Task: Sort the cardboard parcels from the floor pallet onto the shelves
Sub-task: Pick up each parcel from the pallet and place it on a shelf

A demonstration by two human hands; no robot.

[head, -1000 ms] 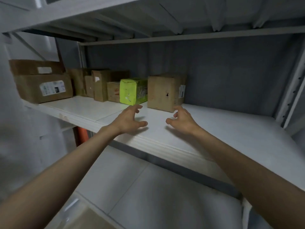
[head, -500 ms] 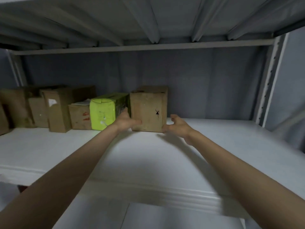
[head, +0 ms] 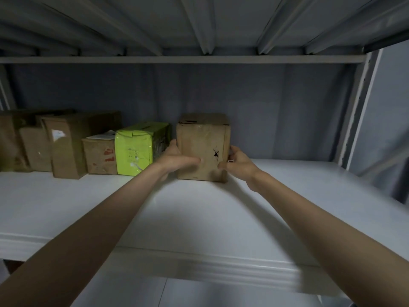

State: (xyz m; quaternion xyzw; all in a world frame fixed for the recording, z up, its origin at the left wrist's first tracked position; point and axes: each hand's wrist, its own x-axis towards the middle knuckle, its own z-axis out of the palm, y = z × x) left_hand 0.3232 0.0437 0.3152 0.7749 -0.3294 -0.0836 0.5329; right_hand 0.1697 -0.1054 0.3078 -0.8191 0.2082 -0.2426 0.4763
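Note:
A brown cardboard parcel [head: 202,142] with a black X mark stands upright on the white shelf [head: 287,191], near the back wall. My left hand [head: 177,159] clasps its left side, thumb across the front face. My right hand [head: 238,161] presses on its right side, fingers curled round the edge. The parcel rests on the shelf between both hands. A small gap separates it from the lime-green parcel [head: 135,151] to its left.
Left of the green parcel, a row of brown cardboard parcels [head: 66,147] lines the back of the shelf. The upper shelf's ribbed underside [head: 199,25] hangs overhead. A grey upright post [head: 358,111] bounds the right end. Bare shelf surface stretches to the right.
Both hands reached forward from the shelf's front area and closed onto the sides of the X-marked parcel. My view shifted closer and more square to the shelf.

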